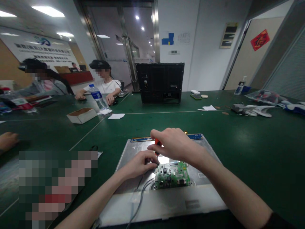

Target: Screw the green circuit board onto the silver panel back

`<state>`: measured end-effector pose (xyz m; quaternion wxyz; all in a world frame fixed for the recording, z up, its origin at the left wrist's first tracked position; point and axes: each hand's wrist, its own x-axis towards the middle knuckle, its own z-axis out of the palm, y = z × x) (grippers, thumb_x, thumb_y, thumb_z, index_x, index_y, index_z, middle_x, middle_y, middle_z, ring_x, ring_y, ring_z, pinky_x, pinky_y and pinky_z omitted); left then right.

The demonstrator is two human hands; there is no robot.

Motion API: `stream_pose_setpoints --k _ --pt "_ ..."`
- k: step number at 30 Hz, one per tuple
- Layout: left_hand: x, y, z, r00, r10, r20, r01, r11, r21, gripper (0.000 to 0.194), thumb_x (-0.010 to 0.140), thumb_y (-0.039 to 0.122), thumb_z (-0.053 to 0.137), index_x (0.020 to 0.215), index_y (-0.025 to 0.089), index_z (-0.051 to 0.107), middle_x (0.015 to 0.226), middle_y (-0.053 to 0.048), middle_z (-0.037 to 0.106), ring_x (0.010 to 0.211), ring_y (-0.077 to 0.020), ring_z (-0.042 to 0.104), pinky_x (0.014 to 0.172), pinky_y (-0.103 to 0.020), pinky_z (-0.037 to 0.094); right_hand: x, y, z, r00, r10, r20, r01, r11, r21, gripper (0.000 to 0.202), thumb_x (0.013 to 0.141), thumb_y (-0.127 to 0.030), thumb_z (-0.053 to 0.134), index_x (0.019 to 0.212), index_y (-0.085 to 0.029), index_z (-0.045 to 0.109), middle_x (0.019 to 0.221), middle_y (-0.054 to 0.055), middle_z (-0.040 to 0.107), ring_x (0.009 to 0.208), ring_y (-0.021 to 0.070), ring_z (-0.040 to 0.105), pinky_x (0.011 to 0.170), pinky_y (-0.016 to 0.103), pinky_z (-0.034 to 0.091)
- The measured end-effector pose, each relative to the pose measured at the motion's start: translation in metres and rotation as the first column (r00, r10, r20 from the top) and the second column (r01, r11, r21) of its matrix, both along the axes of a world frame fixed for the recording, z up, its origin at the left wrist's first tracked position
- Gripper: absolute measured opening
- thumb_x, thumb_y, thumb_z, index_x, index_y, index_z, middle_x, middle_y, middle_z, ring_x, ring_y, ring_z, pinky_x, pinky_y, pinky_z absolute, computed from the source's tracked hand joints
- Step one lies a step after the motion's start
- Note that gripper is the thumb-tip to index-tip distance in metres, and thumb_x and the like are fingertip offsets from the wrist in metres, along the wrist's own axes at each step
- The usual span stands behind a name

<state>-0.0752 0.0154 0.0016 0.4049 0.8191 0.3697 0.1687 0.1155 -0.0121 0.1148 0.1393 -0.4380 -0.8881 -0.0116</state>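
Note:
My right hand point(175, 143) is closed round the red-orange handle of a screwdriver point(157, 147), held nearly upright. The shaft points down at the upper left corner of a green circuit board point(172, 175). Beside that tip, the fingers of my left hand point(143, 163) are curled together at the board's corner; what they pinch, if anything, is hidden. The board lies on the silvery back of a flat display panel point(202, 187), which has a narrow blue circuit strip point(195, 136) along its far edge. Grey cables point(141, 198) run from the board's left side towards me.
A black monitor housing point(162, 82) stands across the green table point(250, 149). A white open box point(81, 115) and a water bottle point(98, 98) are at the back left. Tools and bags point(252, 109) lie at right. Two people sit at left; another person's hand point(8, 141) shows at the left edge.

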Motion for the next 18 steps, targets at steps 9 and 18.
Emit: stream_pose_setpoints --k 9,18 --pt "0.0015 0.0003 0.0004 0.999 0.028 -0.022 -0.027 0.999 0.042 0.009 0.076 0.021 0.061 0.081 0.018 0.068 0.077 0.000 0.066 0.076 -0.0173 0.058 0.068 -0.025 0.044 0.0016 -0.0025 0.0014 0.998 0.051 -0.021 -0.051 0.999 0.002 0.021 0.083 -0.033 0.048 0.096 -0.018 0.051 0.070 0.001 0.062 0.051 0.0119 0.044 0.046 0.027 0.018" --pt "0.0043 -0.0039 0.0049 1.000 0.027 0.008 -0.027 1.000 0.010 0.007 0.075 0.019 0.060 0.076 0.016 0.066 0.073 0.000 0.064 0.073 -0.0165 0.057 0.067 -0.025 0.043 -0.0007 0.0001 0.0008 1.000 0.007 -0.016 -0.007 1.000 0.009 0.022 0.088 -0.040 0.046 0.093 -0.020 0.052 0.067 0.001 0.062 0.052 0.0123 0.046 0.047 0.026 0.017"
